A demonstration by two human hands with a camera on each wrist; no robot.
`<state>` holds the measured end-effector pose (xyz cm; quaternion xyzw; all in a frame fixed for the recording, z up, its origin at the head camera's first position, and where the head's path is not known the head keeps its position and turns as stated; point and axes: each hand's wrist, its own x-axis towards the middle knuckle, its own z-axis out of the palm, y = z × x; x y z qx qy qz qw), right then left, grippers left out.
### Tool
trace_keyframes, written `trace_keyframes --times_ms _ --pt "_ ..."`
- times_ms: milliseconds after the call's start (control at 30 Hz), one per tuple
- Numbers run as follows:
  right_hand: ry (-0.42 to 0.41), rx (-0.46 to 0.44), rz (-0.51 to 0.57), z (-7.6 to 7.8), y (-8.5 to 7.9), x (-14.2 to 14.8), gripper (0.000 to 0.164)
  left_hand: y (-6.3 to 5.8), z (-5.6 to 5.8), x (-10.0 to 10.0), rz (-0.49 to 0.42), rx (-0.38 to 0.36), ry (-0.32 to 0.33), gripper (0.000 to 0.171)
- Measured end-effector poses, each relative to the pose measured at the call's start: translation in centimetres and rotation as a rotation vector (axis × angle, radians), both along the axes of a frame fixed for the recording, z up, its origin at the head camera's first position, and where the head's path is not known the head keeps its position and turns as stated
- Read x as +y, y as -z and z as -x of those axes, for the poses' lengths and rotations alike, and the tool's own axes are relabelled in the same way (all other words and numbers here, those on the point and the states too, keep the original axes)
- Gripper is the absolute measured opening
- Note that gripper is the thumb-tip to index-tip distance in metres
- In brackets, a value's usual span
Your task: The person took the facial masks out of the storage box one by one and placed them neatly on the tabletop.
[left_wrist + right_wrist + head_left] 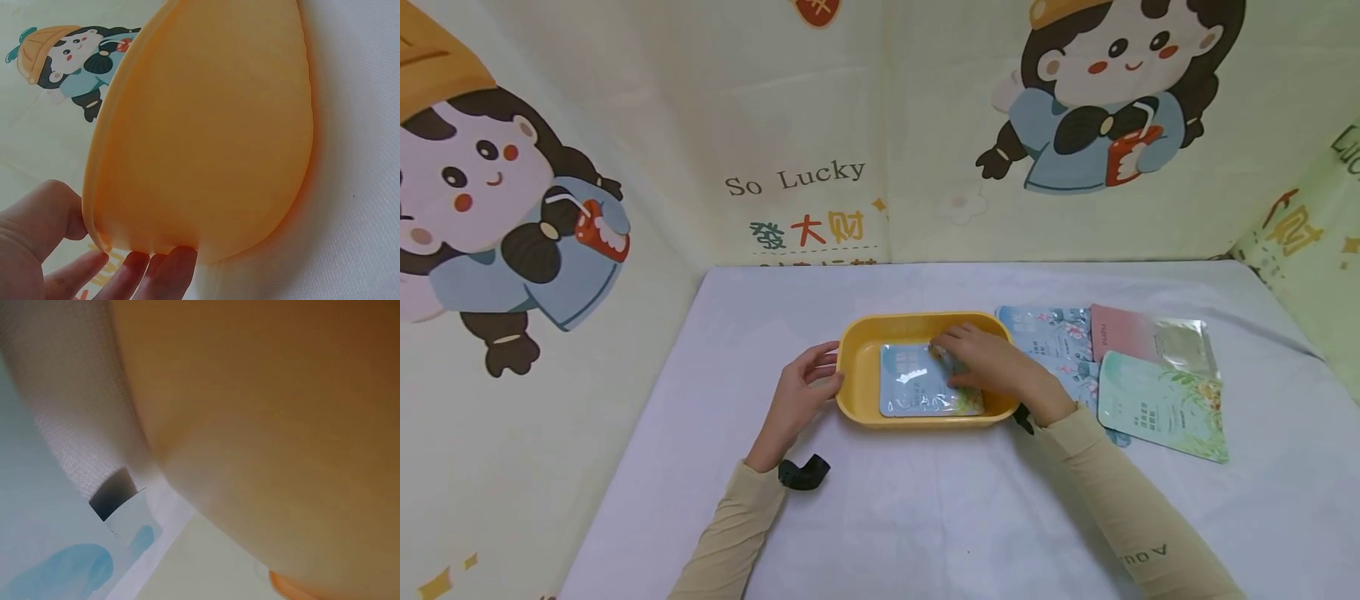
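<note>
A yellow oval tray [859, 367] sits on the white-covered table. One light-blue sachet [917, 387], shiny with white print and a leafy corner, lies flat inside it. My left hand [805, 390] holds the tray's left end; in the left wrist view, the thumb is at the rim and the fingertips press the outer wall. My right hand [988, 362] reaches over the tray's right end, its fingers spread apart at the sachet's upper right part. The right wrist view mostly shows the tray's outer wall [269, 425]; the right hand's fingers are hidden there.
Right of the tray lie several sachets: a pale green one [1157, 408] on top, a pink one [1123, 337] with a silver end, and blue patterned ones [1048, 329] behind. A printed cloth backdrop [925, 225] rises behind the table. Black wrist mounts [805, 472] stick out beside the sleeves.
</note>
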<state>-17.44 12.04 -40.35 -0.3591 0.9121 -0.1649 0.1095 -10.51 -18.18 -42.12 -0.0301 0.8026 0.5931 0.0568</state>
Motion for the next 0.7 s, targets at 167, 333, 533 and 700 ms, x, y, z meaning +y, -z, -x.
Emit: trace_keyframes --times_ms 167,333,533,700 --pt "-0.002 0.017 0.028 0.04 -0.12 0.04 0.052 0.05 0.10 0.05 -0.007 -0.002 0.001 0.048" --pt "0.004 0.016 0.046 0.14 -0.12 0.12 0.050 0.06 0.15 0.10 -0.008 -0.009 0.000 0.048" --pt "0.038 -0.011 0.042 0.15 -0.24 0.21 0.048 0.11 0.17 0.11 0.001 -0.010 -0.001 0.047" --pt "0.038 0.018 0.055 0.21 -0.24 0.26 0.031 0.03 0.07 -0.02 0.002 -0.002 0.004 0.047"
